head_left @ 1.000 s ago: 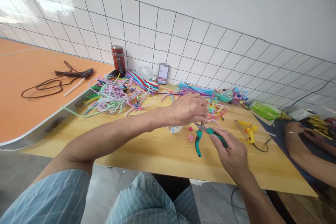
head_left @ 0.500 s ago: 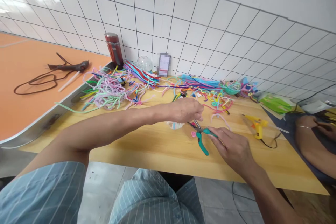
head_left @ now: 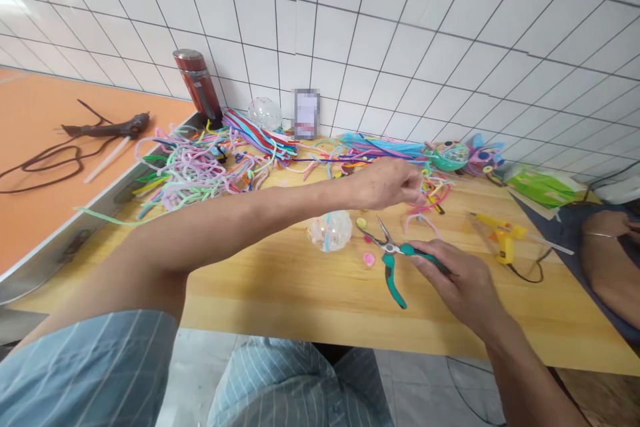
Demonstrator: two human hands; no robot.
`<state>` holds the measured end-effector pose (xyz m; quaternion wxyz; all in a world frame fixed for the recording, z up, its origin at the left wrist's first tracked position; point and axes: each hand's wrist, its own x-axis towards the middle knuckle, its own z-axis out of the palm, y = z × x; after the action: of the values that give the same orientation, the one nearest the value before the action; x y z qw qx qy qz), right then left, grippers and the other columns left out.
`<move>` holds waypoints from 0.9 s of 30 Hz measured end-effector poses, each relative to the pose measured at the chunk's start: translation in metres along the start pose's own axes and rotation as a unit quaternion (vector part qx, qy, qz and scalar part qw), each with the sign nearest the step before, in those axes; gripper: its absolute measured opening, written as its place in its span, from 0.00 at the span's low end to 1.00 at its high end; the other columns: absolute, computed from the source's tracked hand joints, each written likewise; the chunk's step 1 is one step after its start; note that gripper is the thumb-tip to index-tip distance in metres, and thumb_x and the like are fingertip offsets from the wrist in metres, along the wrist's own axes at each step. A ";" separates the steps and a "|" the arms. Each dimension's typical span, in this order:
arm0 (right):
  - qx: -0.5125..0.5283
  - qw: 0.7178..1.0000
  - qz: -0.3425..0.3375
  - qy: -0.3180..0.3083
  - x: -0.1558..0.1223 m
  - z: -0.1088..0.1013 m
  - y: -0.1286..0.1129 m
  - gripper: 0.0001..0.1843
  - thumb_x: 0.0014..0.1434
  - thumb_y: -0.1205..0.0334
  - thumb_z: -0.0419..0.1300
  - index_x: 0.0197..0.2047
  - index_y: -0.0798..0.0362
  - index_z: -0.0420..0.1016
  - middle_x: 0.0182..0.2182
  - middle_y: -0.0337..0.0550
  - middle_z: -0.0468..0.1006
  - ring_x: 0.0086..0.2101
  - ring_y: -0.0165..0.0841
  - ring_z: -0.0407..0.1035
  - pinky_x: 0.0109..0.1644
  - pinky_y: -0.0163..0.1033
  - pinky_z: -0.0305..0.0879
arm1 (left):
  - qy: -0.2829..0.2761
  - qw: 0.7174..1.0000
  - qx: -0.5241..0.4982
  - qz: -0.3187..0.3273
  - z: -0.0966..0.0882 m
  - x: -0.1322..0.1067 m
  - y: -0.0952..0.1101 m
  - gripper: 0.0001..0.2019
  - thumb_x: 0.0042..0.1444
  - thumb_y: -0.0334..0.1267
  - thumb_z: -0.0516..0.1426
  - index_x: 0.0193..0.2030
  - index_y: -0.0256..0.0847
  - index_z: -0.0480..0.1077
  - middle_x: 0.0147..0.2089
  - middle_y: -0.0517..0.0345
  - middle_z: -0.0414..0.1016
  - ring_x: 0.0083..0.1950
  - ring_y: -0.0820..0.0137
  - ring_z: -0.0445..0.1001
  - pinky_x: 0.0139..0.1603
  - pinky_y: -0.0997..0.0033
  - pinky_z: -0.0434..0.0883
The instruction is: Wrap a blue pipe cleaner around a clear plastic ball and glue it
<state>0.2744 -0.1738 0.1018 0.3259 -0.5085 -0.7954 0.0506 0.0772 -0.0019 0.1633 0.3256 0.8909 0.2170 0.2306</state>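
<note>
Needle-nose pliers (head_left: 389,248) with teal handles are in my right hand (head_left: 460,280), gripped by one handle. Their jaws are spread and point away from me, with the other handle hanging free. My left hand (head_left: 387,183) is reached across above the table, its fingers closed near the scattered pipe cleaners (head_left: 440,190); what they hold, if anything, is hidden. Below my left forearm sits a clear ball (head_left: 331,232) with a light blue strip across it. Beside the plier tips lie a yellow disc (head_left: 361,222) and a pink disc (head_left: 369,259).
A tangle of pastel pipe cleaners (head_left: 187,170) spreads at the left, near a red thermos (head_left: 197,87). A phone (head_left: 307,113) leans on the wall. At the right are a yellow glue gun (head_left: 505,240) and another person's arm (head_left: 607,267). A black glue gun (head_left: 113,129) lies on the orange surface.
My left hand has moved right and away from the pliers, toward the pipe cleaners. The plier jaws now show spread, and the clear ball is more exposed.
</note>
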 end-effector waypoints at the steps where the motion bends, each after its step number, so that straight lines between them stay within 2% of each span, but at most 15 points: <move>1: 0.055 0.997 0.054 0.004 -0.003 0.001 0.002 0.09 0.69 0.53 0.66 0.47 0.44 0.86 0.38 0.42 0.90 0.34 0.37 0.83 0.37 0.40 0.76 | 0.024 0.999 -0.042 -0.004 0.002 0.008 -0.002 0.12 0.60 0.34 0.65 0.27 0.39 0.71 0.27 0.65 0.71 0.30 0.76 0.66 0.35 0.70 0.60; 3: 0.185 0.969 0.162 0.034 -0.009 0.006 0.004 0.13 0.65 0.45 0.69 0.43 0.44 0.86 0.33 0.42 0.88 0.28 0.36 0.79 0.30 0.40 0.72 | 0.053 0.989 -0.134 -0.019 0.003 0.020 -0.005 0.11 0.59 0.35 0.67 0.28 0.38 0.71 0.27 0.65 0.71 0.30 0.76 0.67 0.34 0.71 0.61; 5: 0.327 0.912 0.236 0.070 -0.015 0.012 0.003 0.17 0.62 0.40 0.70 0.40 0.45 0.85 0.24 0.38 0.81 0.20 0.32 0.69 0.24 0.38 0.63 | 0.036 0.974 -0.219 -0.038 0.004 0.023 -0.005 0.13 0.59 0.37 0.67 0.27 0.38 0.70 0.25 0.66 0.70 0.28 0.77 0.67 0.33 0.72 0.62; 7: 0.441 0.854 0.263 0.087 -0.018 0.018 -0.002 0.19 0.62 0.38 0.69 0.38 0.46 0.82 0.17 0.32 0.67 0.16 0.28 0.55 0.21 0.37 0.55 | -0.018 0.953 -0.295 -0.059 0.007 0.016 -0.004 0.14 0.62 0.38 0.65 0.27 0.38 0.70 0.25 0.66 0.70 0.27 0.79 0.68 0.32 0.74 0.64; 9: 0.499 0.821 0.264 0.080 -0.018 0.023 -0.008 0.19 0.64 0.37 0.65 0.38 0.45 0.79 0.17 0.27 0.57 0.15 0.26 0.43 0.21 0.38 0.52 | -0.068 0.927 -0.361 -0.076 0.011 0.004 -0.001 0.11 0.65 0.37 0.61 0.31 0.37 0.74 0.29 0.64 0.75 0.27 0.80 0.70 0.31 0.76 0.65; 11: 0.520 0.811 0.257 0.072 -0.015 0.027 -0.012 0.19 0.67 0.38 0.62 0.39 0.44 0.77 0.19 0.26 0.51 0.16 0.26 0.37 0.21 0.38 0.51 | -0.108 0.901 -0.412 -0.085 0.017 -0.009 0.002 0.05 0.64 0.33 0.60 0.37 0.37 0.77 0.34 0.62 0.79 0.29 0.80 0.73 0.31 0.77 0.67; 13: 0.532 0.807 0.245 0.067 -0.010 0.030 -0.015 0.18 0.70 0.39 0.59 0.40 0.43 0.76 0.21 0.26 0.48 0.17 0.26 0.34 0.21 0.38 0.51 | -0.121 0.887 -0.439 -0.076 0.020 -0.018 0.005 0.04 0.61 0.32 0.63 0.42 0.39 0.79 0.37 0.62 0.81 0.30 0.81 0.73 0.34 0.77 0.70; 15: 0.537 0.808 0.237 0.058 -0.005 0.035 -0.016 0.17 0.71 0.39 0.56 0.41 0.42 0.75 0.22 0.26 0.46 0.17 0.27 0.33 0.21 0.38 0.50 | -0.100 0.887 -0.446 -0.060 0.022 -0.023 0.006 0.06 0.61 0.35 0.65 0.44 0.39 0.80 0.36 0.62 0.81 0.29 0.81 0.71 0.34 0.77 0.71; 17: 0.521 0.819 0.237 0.039 0.001 0.039 -0.017 0.20 0.73 0.38 0.53 0.41 0.42 0.74 0.21 0.25 0.44 0.17 0.27 0.33 0.21 0.38 0.48 | -0.070 0.894 -0.441 -0.046 0.023 -0.024 0.005 0.06 0.62 0.38 0.66 0.40 0.37 0.80 0.34 0.62 0.81 0.27 0.81 0.70 0.33 0.77 0.71; 19: 0.493 0.832 0.254 0.015 0.007 0.042 -0.018 0.23 0.73 0.35 0.49 0.41 0.42 0.72 0.20 0.24 0.41 0.16 0.28 0.31 0.20 0.39 0.46 | -0.043 0.900 -0.432 -0.042 0.022 -0.023 0.002 0.08 0.63 0.39 0.66 0.36 0.36 0.79 0.33 0.61 0.82 0.26 0.82 0.70 0.31 0.77 0.70; 21: 0.482 0.831 0.279 0.003 0.011 0.043 -0.018 0.24 0.72 0.32 0.49 0.39 0.42 0.70 0.19 0.23 0.38 0.15 0.27 0.30 0.20 0.38 0.44 | -0.025 0.903 -0.427 -0.046 0.022 -0.022 -0.002 0.09 0.63 0.39 0.66 0.35 0.35 0.79 0.32 0.60 0.83 0.25 0.82 0.72 0.29 0.78 0.69; 24: 0.522 0.799 0.298 0.016 0.017 0.044 -0.019 0.23 0.68 0.32 0.55 0.37 0.41 0.67 0.18 0.21 0.36 0.14 0.27 0.27 0.18 0.38 0.40 | -0.015 0.893 -0.448 -0.049 0.024 -0.021 -0.006 0.09 0.62 0.40 0.67 0.36 0.35 0.79 0.36 0.55 0.86 0.29 0.78 0.79 0.29 0.79 0.70; 27: 0.566 0.763 0.311 0.030 0.020 0.046 -0.020 0.23 0.65 0.31 0.60 0.34 0.41 0.65 0.16 0.20 0.34 0.13 0.26 0.23 0.16 0.37 0.34 | -0.026 0.879 -0.473 -0.051 0.023 -0.021 -0.009 0.08 0.64 0.40 0.66 0.39 0.35 0.79 0.41 0.52 0.88 0.36 0.75 0.84 0.33 0.78 0.75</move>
<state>0.2277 -0.1551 0.0836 0.5441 -0.4526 -0.4106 0.5749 0.0714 -0.0176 0.1356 0.7251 0.6242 0.1185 0.2655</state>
